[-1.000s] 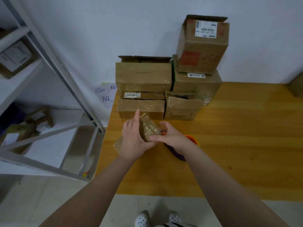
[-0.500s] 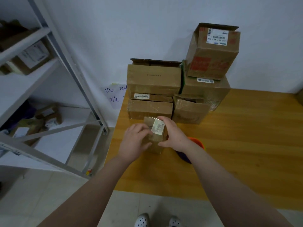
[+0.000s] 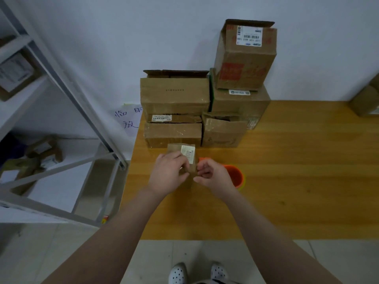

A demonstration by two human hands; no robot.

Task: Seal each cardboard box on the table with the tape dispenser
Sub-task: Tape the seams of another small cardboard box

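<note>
A small cardboard box (image 3: 178, 149) with a white label on top stands on the wooden table (image 3: 287, 181) near its left edge. My left hand (image 3: 169, 174) grips the box's left and near side. My right hand (image 3: 213, 175) has its fingers curled against the box's right near corner; whether it pinches anything I cannot tell. An orange tape dispenser (image 3: 235, 175) lies on the table just right of my right hand, partly hidden by it.
Several larger cardboard boxes (image 3: 174, 95) are stacked against the wall behind the small box, the tallest (image 3: 245, 58) on the right. Another box (image 3: 367, 99) sits at the far right edge. A metal shelf rack (image 3: 67, 95) stands left of the table.
The small box has been turned upright with its label on top. My right hand has slid from the box's top down to its near right corner.
</note>
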